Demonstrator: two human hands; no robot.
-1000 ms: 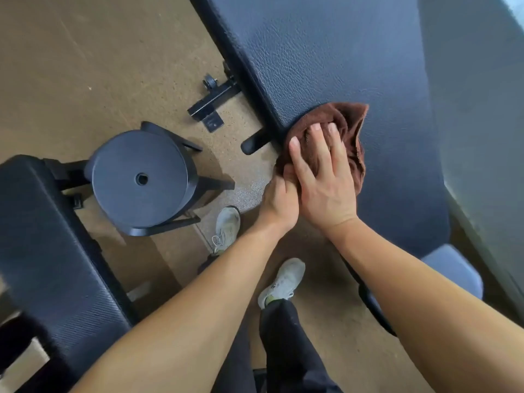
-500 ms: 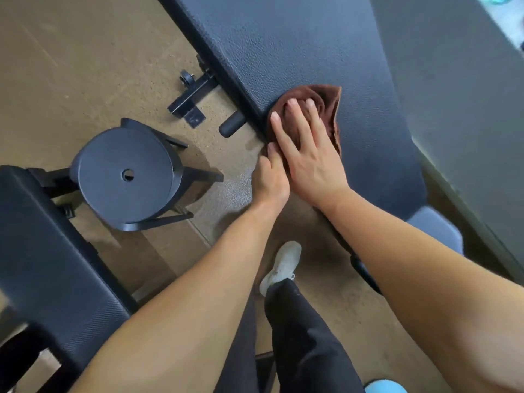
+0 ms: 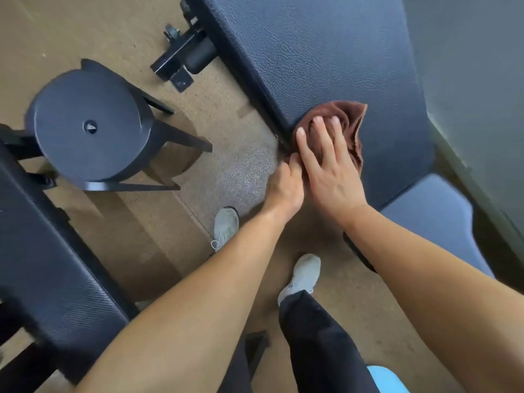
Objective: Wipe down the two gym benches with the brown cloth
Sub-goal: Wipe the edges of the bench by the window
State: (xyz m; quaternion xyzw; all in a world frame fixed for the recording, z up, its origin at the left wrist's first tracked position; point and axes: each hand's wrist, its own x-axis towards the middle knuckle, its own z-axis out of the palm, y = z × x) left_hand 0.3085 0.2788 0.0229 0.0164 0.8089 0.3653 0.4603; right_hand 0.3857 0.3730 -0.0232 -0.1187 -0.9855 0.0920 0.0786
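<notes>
Two hands act on the crumpled brown cloth [image 3: 351, 123], which lies at the left edge of the dark padded leather-textured tabletop [image 3: 326, 52]. Right hand [image 3: 329, 171]: fingers straight, pressing flat on the cloth. Left hand [image 3: 285, 185]: fingers curled, gripping the cloth's overhanging edge. Round black stool [image 3: 88, 126] stands apart, leftward.

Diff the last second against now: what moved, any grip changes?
The brown cloth slid along the bench edge toward the near end, away from the black knob, both hands travelling with it. Unchanged: right hand pressed flat on the cloth, left hand gripping its edge over the bench side. Nothing let go.
</notes>
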